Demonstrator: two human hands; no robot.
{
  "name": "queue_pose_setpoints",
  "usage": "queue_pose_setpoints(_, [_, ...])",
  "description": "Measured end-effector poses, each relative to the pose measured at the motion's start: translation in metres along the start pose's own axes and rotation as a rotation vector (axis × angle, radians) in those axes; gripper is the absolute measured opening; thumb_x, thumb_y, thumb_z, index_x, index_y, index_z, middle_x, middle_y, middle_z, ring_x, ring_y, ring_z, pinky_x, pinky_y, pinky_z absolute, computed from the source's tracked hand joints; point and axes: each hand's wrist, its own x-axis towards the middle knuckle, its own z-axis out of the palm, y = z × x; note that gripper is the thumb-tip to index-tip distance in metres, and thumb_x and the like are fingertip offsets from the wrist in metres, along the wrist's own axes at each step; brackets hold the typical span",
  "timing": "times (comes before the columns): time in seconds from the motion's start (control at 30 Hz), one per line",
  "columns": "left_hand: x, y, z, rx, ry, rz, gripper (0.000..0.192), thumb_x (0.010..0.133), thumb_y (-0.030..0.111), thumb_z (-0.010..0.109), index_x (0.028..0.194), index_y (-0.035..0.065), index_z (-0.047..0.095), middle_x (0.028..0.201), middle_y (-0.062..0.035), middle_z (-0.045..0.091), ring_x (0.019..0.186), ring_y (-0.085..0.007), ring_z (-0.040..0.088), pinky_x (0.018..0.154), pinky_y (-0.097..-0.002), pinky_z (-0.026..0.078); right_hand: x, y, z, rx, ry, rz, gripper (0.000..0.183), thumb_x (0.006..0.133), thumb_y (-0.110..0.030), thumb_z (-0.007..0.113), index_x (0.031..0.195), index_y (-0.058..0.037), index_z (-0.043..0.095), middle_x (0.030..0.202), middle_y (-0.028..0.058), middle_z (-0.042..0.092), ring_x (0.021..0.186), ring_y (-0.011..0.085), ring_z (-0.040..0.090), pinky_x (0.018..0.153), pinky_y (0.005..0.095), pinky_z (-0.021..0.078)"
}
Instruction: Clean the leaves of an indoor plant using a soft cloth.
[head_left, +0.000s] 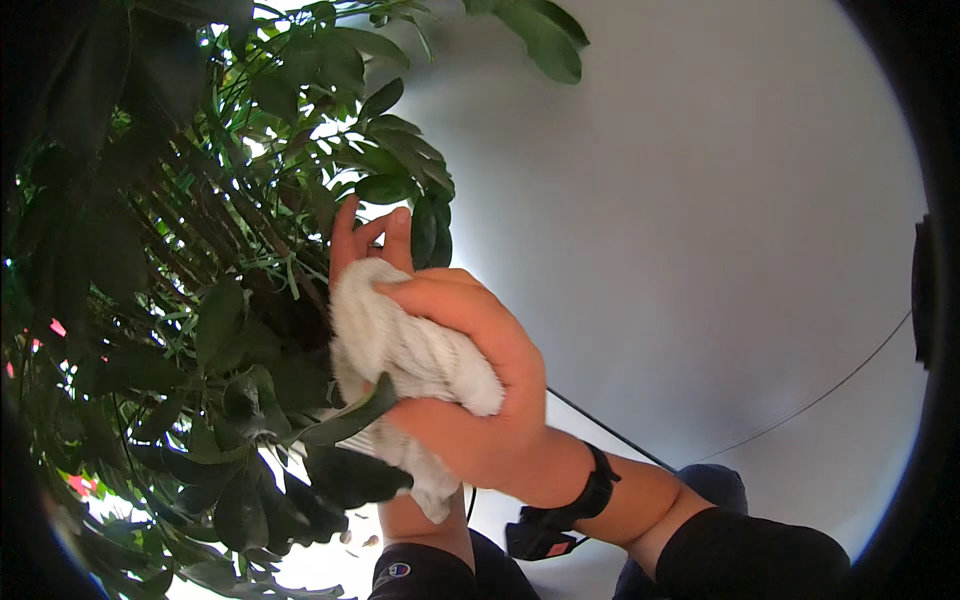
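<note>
My right hand (517, 360) grips a bunched white cloth (420, 352), its thumb and fingers wrapped round the folds. Behind the cloth is my left hand (345, 244); its fingers stick up beyond the cloth's upper edge, beside dark green leaves (424, 225). The cloth hides most of the left palm, so whether those fingers hold a leaf cannot be told. Both hands are at the right side of a dense, leafy potted-type plant (225, 225). One broad leaf (352, 416) overlaps the front of the cloth.
Many thin stems (187, 202) fill the plant's middle. A plain pale grey surface (675, 210) spans the right side. A black strap (600, 480) with a small black device (540, 536) is on my right wrist. A thin cable (817, 397) runs across the right.
</note>
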Motion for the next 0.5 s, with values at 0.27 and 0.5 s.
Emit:
queue_pose_setpoints(0.27, [0.009, 0.015, -0.003, 0.109, 0.026, -0.02, 0.044, 0.093, 0.031, 0.074, 0.121, -0.0029, 0.067, 0.085, -0.0051, 0.066, 0.072, -0.0086, 0.056, 0.063, -0.0256, 0.046, 0.009, -0.004, -0.046, -0.21, -0.051, -0.023, 0.057, 0.072, 0.009, 0.072, 0.127, -0.0018, 0.058, 0.122, 0.0125, 0.061, 0.111, 0.0217, 0.059, 0.097, 0.0331, 0.0464])
queue_pose_setpoints(0.5, [-0.01, 0.027, 0.001, -0.108, -0.044, 0.089, 0.028, 0.093, 0.017, 0.072, 0.119, 0.0048, 0.072, 0.076, 0.0049, 0.059, 0.063, -0.0026, 0.043, 0.055, -0.0222, 0.032, 0.015, -0.025, -0.053, 0.33, 0.544, 0.365, 0.053, 0.077, 0.006, 0.069, 0.128, -0.0028, 0.057, 0.12, 0.0118, 0.062, 0.111, 0.02, 0.061, 0.092, 0.0345, 0.0522])
